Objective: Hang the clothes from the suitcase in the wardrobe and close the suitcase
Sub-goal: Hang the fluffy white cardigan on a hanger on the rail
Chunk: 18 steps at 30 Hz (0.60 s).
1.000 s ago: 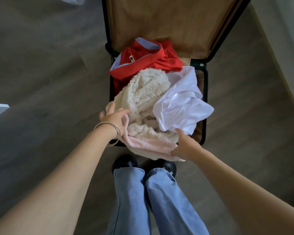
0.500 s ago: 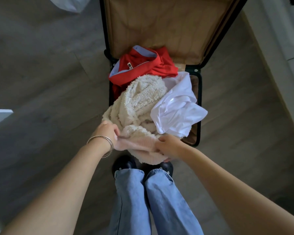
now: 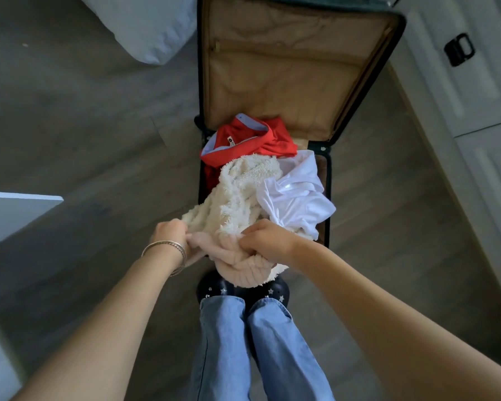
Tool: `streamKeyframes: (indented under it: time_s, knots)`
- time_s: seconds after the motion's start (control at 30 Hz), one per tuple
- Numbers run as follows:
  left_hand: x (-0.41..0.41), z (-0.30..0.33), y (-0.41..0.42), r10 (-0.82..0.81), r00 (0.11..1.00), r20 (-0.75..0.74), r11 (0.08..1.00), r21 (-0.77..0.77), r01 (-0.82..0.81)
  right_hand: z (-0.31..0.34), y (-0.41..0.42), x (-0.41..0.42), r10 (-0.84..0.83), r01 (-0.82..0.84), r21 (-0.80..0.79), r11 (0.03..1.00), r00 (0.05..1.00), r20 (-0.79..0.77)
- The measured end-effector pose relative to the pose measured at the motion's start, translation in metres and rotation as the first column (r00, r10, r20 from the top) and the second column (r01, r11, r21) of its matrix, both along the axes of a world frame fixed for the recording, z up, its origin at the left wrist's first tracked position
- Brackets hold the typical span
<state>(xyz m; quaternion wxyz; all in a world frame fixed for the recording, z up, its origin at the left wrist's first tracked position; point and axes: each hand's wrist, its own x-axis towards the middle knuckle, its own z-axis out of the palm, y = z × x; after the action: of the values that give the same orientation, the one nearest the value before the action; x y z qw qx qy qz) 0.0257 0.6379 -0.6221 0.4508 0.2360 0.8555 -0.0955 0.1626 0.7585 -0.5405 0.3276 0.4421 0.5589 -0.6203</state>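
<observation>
An open dark green suitcase (image 3: 328, 180) lies on the floor, its tan-lined lid (image 3: 287, 68) spread flat at the far side. Inside sit a red garment (image 3: 252, 143), a white shirt (image 3: 295, 201) and a fluffy cream garment (image 3: 237, 195) with a pale pink ribbed hem. My left hand (image 3: 169, 235) grips the pink hem at its left end. My right hand (image 3: 268, 241) grips the same hem at the right. The hem bunches between both hands and hangs over the suitcase's near edge.
My jeans and black shoes (image 3: 214, 287) stand just before the suitcase. White bedding (image 3: 145, 27) lies at the top left and a white surface (image 3: 9, 215) at the left. White cabinet doors with a black handle (image 3: 459, 50) run along the right over the grey wood floor.
Both hands closed on the pink hem, drew closer together and pulled it toward me. The fluffy garment has lifted partly out of the suitcase, and the view has pulled back.
</observation>
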Motion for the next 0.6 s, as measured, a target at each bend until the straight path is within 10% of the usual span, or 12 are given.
streamKeyframes:
  time_s: [0.27,0.6]
  knots:
    - [-0.037,0.119,0.012,-0.049,0.992,-0.120,0.997,0.060,0.057,0.091,0.016,-0.006,-0.021,0.014,0.151,0.988,0.999,0.046]
    - [-0.042,0.292,0.071,0.111,0.993,-0.032,0.871,0.484,-0.082,0.236,0.070,0.003,0.049,-0.086,0.387,0.918,0.993,0.105]
